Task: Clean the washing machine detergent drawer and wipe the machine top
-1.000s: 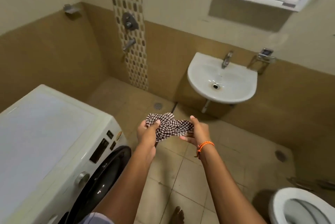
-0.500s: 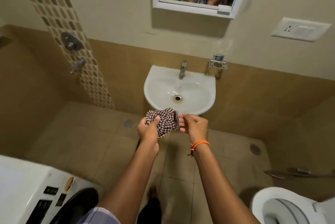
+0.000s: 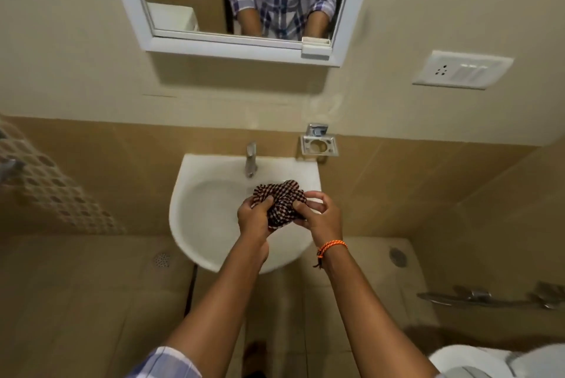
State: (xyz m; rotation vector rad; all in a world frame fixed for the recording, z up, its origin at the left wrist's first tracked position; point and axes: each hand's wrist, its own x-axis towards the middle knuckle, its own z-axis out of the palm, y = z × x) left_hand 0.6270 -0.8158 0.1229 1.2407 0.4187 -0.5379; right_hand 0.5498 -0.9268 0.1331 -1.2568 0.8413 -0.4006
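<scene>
A bunched checked cloth [image 3: 279,198], dark with white, hangs over the white wall basin [image 3: 198,209]. My left hand [image 3: 255,218] grips its left side with the thumb on top. My right hand [image 3: 321,217], an orange cord at the wrist, pinches its right side with curled fingers. Both hands are over the right half of the bowl, just below the steel tap [image 3: 250,159]. The washing machine and its drawer are out of view.
A white-framed mirror [image 3: 315,52] hangs above the basin and shows a checked shirt. A steel soap holder [image 3: 318,145] and a switch plate [image 3: 461,70] are on the right wall. A toilet [image 3: 477,361] sits at the lower right, with floor drains [image 3: 162,260] on the tiled floor.
The view has swung right, away from the washing machine, and closer to the basin. Both hands have carried the cloth from above the floor to over the bowl.
</scene>
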